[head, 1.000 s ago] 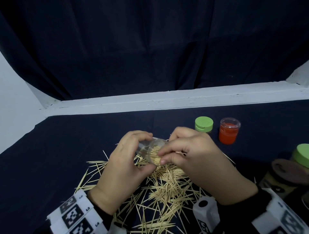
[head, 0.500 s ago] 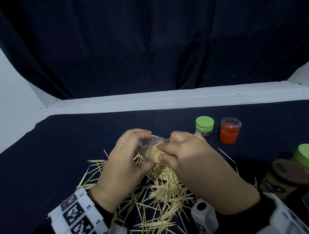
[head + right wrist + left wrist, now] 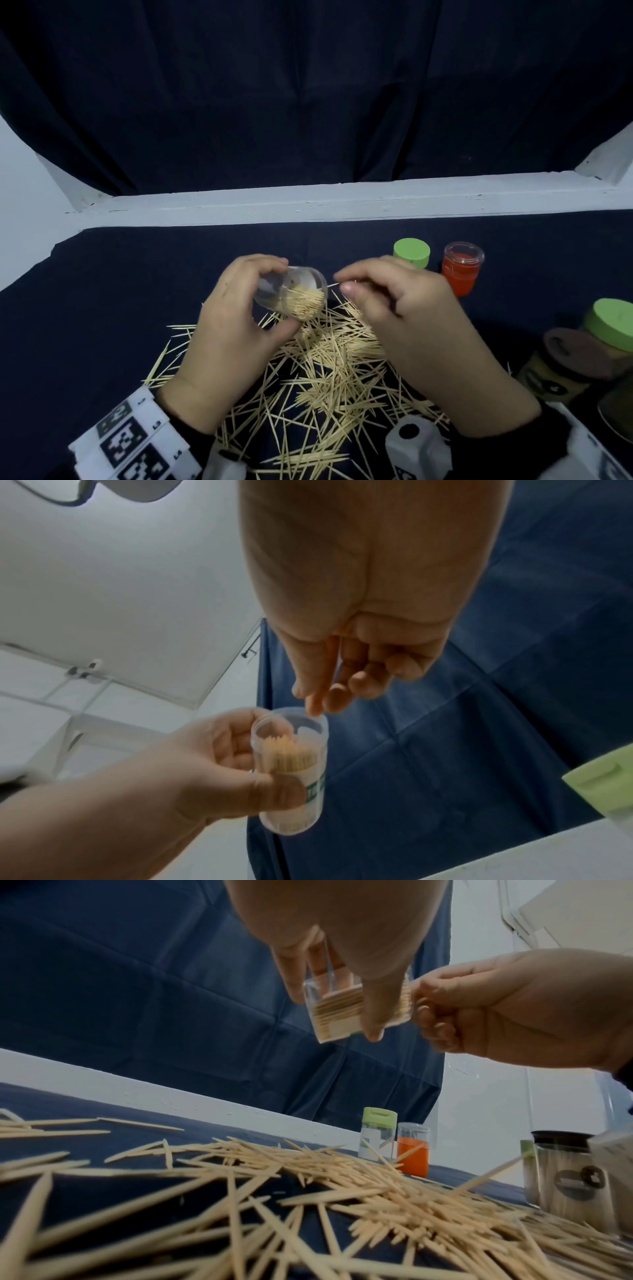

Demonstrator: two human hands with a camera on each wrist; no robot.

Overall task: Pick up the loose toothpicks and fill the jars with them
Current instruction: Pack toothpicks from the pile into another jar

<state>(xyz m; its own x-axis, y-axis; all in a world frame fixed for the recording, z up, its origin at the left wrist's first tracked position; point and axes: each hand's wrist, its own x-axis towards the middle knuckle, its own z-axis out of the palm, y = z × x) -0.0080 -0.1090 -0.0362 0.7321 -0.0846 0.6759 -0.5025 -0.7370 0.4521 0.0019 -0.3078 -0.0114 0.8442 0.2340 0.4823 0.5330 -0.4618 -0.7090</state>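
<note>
Here the desk, draped in dark cloth, was strewn with loose toothpicks beneath both hands. A clear jar, partly filled, was held above the pile in the curled grip of the left hand; its long axis was tipped, the mouth pointing toward the right hand. A single toothpick appeared pinched there, tip at the mouth. Insertion would best be done with the pick aligned to the jar's axis and the jar kept steady.
</note>
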